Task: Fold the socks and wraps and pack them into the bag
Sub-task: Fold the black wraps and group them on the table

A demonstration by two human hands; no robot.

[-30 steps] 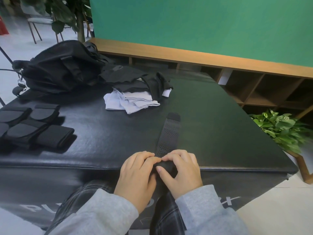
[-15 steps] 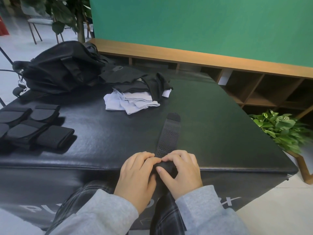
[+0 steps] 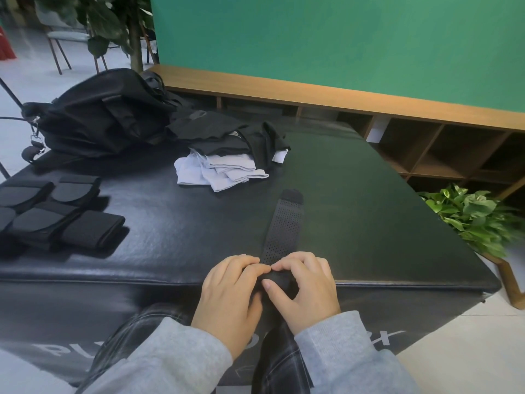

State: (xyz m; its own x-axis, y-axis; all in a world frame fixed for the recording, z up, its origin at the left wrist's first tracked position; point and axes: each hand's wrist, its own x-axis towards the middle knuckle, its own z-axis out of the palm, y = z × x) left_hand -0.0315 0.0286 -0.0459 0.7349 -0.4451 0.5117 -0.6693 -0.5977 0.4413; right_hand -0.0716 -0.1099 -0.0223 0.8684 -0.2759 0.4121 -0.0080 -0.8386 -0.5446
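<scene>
Because the perforated wrap (image 3: 284, 226) is laid out straight on the black mat (image 3: 355, 200), pointing away from the person, its near end can be rolled up at the mat's front edge. This end is pinched by the left hand (image 3: 231, 291) and the right hand (image 3: 305, 288), with fingers curled and fingertips almost meeting. Folded wraps (image 3: 56, 214) are placed at the left, and the bag (image 3: 99, 115) behind them.

bare black padded leather tabletop (image 3: 355, 200) lies open to the right of the perforated black strap (image 3: 281, 228). to the left, folded black wraps (image 3: 56, 217) block the near edge; a heap of white and black socks (image 3: 227, 163) and a black fabric bag (image 3: 105, 115) crowd the far left.
</scene>
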